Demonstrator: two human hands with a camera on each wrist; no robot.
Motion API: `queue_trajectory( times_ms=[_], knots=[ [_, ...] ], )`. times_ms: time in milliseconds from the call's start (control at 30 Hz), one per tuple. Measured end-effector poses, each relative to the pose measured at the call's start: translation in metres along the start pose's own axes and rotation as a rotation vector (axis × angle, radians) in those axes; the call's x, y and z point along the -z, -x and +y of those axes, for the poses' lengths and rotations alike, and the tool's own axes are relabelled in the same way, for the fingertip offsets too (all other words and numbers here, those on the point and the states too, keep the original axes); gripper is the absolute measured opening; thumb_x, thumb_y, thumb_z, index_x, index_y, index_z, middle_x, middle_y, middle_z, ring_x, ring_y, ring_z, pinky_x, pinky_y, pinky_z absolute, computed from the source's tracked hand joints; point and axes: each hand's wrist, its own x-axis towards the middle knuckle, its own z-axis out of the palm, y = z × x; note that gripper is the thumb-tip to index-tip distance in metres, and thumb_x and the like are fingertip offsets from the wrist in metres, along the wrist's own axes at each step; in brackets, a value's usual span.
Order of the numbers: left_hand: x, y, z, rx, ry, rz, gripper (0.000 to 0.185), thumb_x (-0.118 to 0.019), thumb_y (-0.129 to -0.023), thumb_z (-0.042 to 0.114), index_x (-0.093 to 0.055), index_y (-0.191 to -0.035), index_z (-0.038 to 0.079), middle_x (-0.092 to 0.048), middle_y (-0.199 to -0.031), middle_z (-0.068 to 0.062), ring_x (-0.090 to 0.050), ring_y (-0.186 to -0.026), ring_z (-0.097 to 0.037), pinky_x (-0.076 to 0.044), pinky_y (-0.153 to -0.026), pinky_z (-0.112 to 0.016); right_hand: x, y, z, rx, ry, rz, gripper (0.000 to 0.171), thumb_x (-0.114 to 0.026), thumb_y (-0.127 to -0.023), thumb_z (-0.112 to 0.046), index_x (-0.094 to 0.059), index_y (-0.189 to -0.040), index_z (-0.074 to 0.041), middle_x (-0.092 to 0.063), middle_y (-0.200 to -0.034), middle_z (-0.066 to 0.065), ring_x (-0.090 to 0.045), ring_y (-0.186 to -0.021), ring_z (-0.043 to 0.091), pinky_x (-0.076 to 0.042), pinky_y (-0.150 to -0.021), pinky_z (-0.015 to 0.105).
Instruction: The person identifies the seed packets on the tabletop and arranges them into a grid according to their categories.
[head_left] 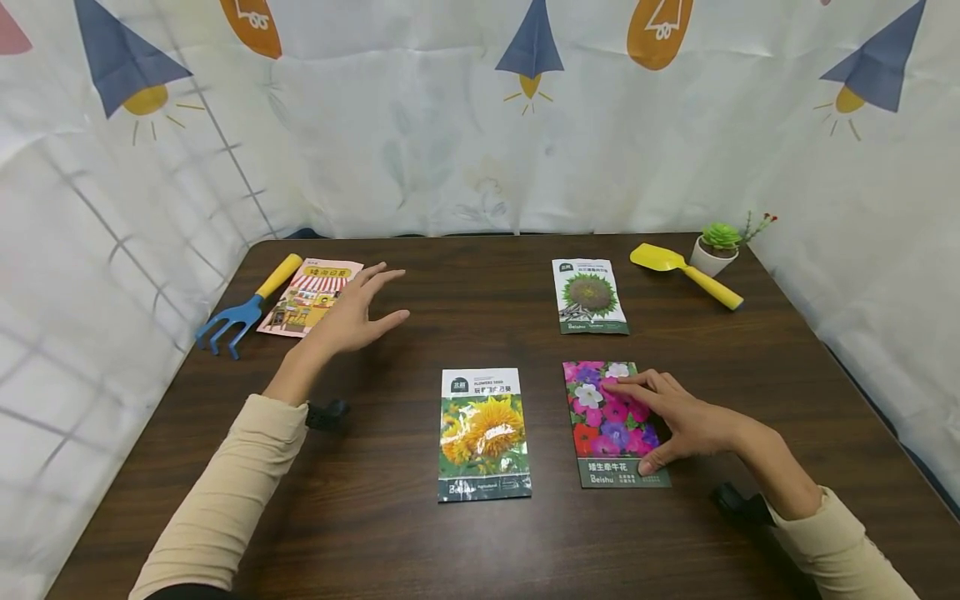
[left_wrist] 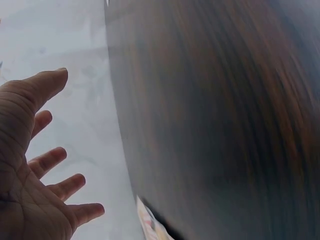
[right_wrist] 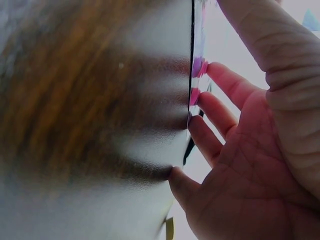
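My right hand (head_left: 693,421) rests its fingertips and thumb on a seed packet with pink, purple and red flowers (head_left: 596,417), which lies flat on the table. In the right wrist view its fingers (right_wrist: 215,112) are spread and loosely bent, touching the packet's surface and the table beside it. My left hand (head_left: 352,312) holds nothing; its fingers are stretched out beside and partly over a pink seed packet with a shop picture (head_left: 311,287). The left wrist view shows that hand's spread fingers (left_wrist: 65,187) above the table, with a packet corner (left_wrist: 150,220) below.
A yellow-flower seed packet (head_left: 485,437) lies between the hands, and a white-and-green sunflower packet (head_left: 588,292) farther back. At the left is a blue hand fork (head_left: 243,315) with a yellow handle. A yellow trowel (head_left: 697,275) and a potted succulent (head_left: 716,250) are at the back right.
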Motion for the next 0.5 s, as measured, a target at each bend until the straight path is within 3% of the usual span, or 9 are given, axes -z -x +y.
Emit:
queue_trajectory(
  times_ms=[500],
  knots=[
    [0.020, 0.016, -0.044, 0.094, -0.028, -0.003, 0.067, -0.067, -0.100, 0.025, -0.037, -0.156, 0.003, -0.024, -0.161, -0.033, -0.022, -0.147, -0.056, -0.021, -0.113, -0.073, -0.001, 0.000, 0.001, 0.007, 0.010, 0.013, 0.105, -0.087, -0.076, -0.049, -0.032, -0.161, -0.023, -0.033, -0.149, 0.012, -0.028, -0.130, 0.033, -0.041, -0.102, 0.064]
  ],
)
